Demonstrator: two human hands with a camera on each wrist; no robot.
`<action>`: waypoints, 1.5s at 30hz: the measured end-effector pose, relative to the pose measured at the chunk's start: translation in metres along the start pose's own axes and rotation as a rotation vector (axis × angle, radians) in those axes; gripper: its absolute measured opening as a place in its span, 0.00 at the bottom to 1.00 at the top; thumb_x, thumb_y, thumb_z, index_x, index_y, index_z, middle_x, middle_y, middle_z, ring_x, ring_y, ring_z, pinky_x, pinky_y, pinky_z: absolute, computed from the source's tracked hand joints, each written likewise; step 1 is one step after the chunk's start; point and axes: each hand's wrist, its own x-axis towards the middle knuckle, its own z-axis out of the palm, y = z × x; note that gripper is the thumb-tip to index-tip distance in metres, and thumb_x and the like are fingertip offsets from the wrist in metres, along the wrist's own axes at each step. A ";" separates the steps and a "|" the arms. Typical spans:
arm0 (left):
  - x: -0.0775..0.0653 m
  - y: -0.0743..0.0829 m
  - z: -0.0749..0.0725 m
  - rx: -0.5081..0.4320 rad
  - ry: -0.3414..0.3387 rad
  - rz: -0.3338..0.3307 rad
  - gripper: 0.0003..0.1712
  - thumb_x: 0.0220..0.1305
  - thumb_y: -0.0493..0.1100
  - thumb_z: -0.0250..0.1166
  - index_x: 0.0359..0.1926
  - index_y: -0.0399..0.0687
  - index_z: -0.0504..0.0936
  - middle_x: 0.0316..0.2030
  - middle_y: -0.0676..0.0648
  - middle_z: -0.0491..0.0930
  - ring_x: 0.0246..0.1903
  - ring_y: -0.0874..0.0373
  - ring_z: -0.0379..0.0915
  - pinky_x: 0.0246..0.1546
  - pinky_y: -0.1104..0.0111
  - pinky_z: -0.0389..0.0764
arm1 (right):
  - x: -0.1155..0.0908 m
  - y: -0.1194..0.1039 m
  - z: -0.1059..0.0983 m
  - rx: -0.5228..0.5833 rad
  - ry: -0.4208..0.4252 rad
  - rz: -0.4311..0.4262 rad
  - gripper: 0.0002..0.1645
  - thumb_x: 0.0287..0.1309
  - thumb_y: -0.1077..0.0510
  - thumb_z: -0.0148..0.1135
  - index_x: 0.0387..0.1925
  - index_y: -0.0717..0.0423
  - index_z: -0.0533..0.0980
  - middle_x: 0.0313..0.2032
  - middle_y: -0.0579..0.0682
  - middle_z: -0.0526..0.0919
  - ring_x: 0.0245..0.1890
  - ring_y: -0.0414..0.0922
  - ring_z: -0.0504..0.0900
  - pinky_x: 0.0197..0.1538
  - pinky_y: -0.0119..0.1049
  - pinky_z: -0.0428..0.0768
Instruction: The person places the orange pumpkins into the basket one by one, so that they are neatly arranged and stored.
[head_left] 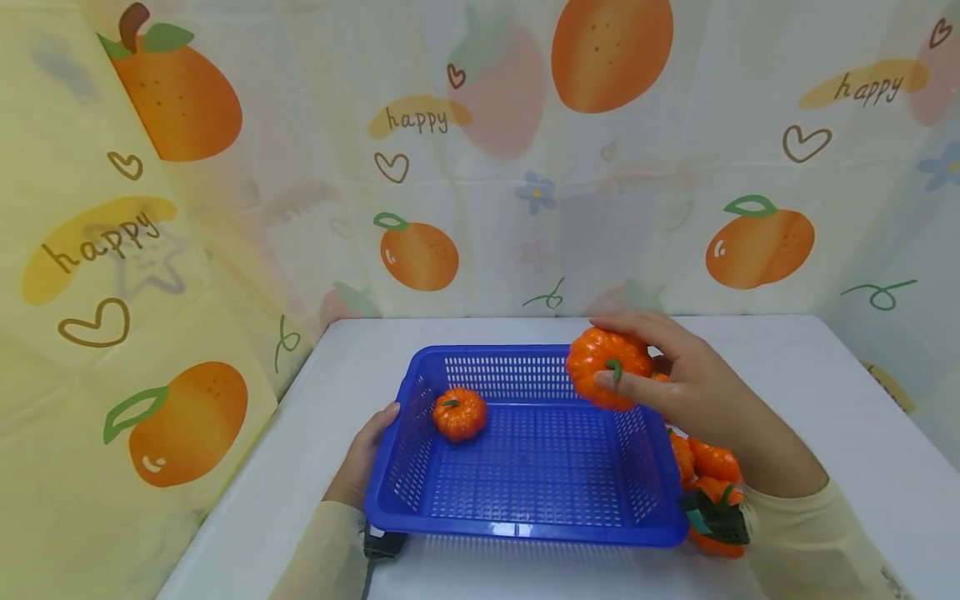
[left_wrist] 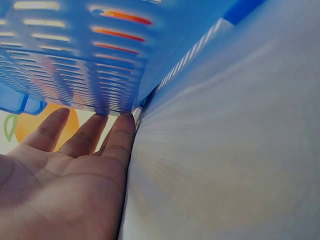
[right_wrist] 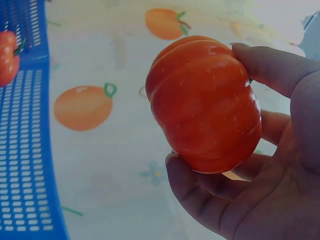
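An orange toy pumpkin (head_left: 588, 367) with a green stem is gripped in my right hand (head_left: 682, 375), above the right rear corner of a blue plastic basket (head_left: 517, 527). In the right wrist view the held pumpkin (right_wrist: 205, 107) sits between thumb and fingers. Inside the basket, toward the left, lies a smaller orange pumpkin (head_left: 460, 414). My left hand (head_left: 360, 458) is at the basket's left side. The left wrist view shows that hand (left_wrist: 75, 175) with its fingers extended and the fingertips touching the slotted wall (left_wrist: 75, 65).
Several more orange pumpkins (head_left: 716, 460) lie on the white table (head_left: 855, 400) right of the basket, partly hidden by my right forearm. A fruit-print curtain (head_left: 315, 167) stands behind the table and along its left side.
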 end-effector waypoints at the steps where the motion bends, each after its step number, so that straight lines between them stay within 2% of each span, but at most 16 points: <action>1: 0.000 0.000 0.000 -0.002 0.000 -0.001 0.42 0.79 0.69 0.53 0.83 0.56 0.62 0.69 0.34 0.75 0.60 0.39 0.79 0.55 0.45 0.84 | 0.001 -0.002 0.001 0.000 0.003 -0.012 0.31 0.73 0.62 0.71 0.74 0.45 0.77 0.66 0.46 0.78 0.56 0.48 0.81 0.51 0.35 0.86; 7: 0.001 0.000 -0.001 -0.018 0.000 -0.011 0.43 0.79 0.69 0.53 0.83 0.54 0.62 0.68 0.34 0.76 0.59 0.39 0.79 0.55 0.45 0.84 | 0.007 -0.011 0.003 0.002 0.002 -0.088 0.32 0.71 0.63 0.72 0.73 0.44 0.78 0.64 0.45 0.79 0.56 0.47 0.80 0.49 0.37 0.85; 11: 0.001 0.000 -0.002 -0.019 -0.011 -0.004 0.42 0.79 0.68 0.53 0.83 0.54 0.61 0.68 0.34 0.76 0.59 0.40 0.79 0.55 0.46 0.84 | 0.010 -0.016 0.006 0.037 -0.020 -0.102 0.31 0.72 0.63 0.72 0.73 0.45 0.79 0.63 0.45 0.79 0.55 0.46 0.80 0.49 0.37 0.85; 18: 0.001 -0.001 -0.002 -0.015 -0.023 0.006 0.42 0.79 0.68 0.52 0.84 0.56 0.61 0.68 0.34 0.76 0.60 0.40 0.79 0.55 0.45 0.84 | 0.015 -0.019 0.015 0.096 -0.072 -0.092 0.30 0.73 0.61 0.72 0.73 0.47 0.78 0.59 0.47 0.79 0.54 0.48 0.80 0.50 0.38 0.85; 25: 0.004 -0.001 -0.003 -0.008 -0.045 0.020 0.41 0.80 0.66 0.50 0.84 0.53 0.60 0.68 0.35 0.75 0.60 0.41 0.78 0.56 0.46 0.82 | 0.023 -0.020 0.026 0.107 -0.123 -0.066 0.32 0.73 0.59 0.72 0.75 0.49 0.76 0.67 0.48 0.78 0.58 0.48 0.80 0.56 0.41 0.85; 33: 0.005 -0.002 -0.003 -0.006 -0.045 0.028 0.42 0.80 0.66 0.50 0.85 0.54 0.59 0.69 0.35 0.75 0.60 0.41 0.77 0.56 0.46 0.82 | 0.031 -0.020 0.040 0.130 -0.147 -0.059 0.34 0.71 0.57 0.74 0.75 0.48 0.76 0.64 0.48 0.78 0.56 0.48 0.81 0.53 0.43 0.86; 37: 0.004 -0.002 -0.003 -0.012 -0.030 0.025 0.41 0.80 0.66 0.50 0.84 0.55 0.60 0.69 0.35 0.75 0.60 0.41 0.77 0.56 0.46 0.82 | 0.034 -0.024 0.049 0.146 -0.171 -0.036 0.33 0.71 0.55 0.74 0.74 0.47 0.76 0.65 0.47 0.78 0.55 0.49 0.81 0.53 0.47 0.87; 42: 0.004 -0.001 -0.003 -0.007 -0.024 0.022 0.41 0.79 0.66 0.50 0.84 0.55 0.61 0.69 0.34 0.75 0.60 0.40 0.77 0.55 0.46 0.82 | 0.038 -0.029 0.063 0.131 -0.212 0.001 0.35 0.72 0.52 0.73 0.76 0.47 0.74 0.68 0.47 0.76 0.59 0.48 0.80 0.58 0.51 0.84; 45: 0.003 -0.001 -0.002 0.000 -0.028 0.023 0.41 0.80 0.66 0.50 0.84 0.54 0.60 0.69 0.34 0.75 0.60 0.41 0.77 0.56 0.46 0.82 | 0.041 -0.030 0.074 0.097 -0.246 0.001 0.35 0.73 0.50 0.72 0.77 0.46 0.74 0.68 0.45 0.77 0.61 0.47 0.79 0.60 0.48 0.83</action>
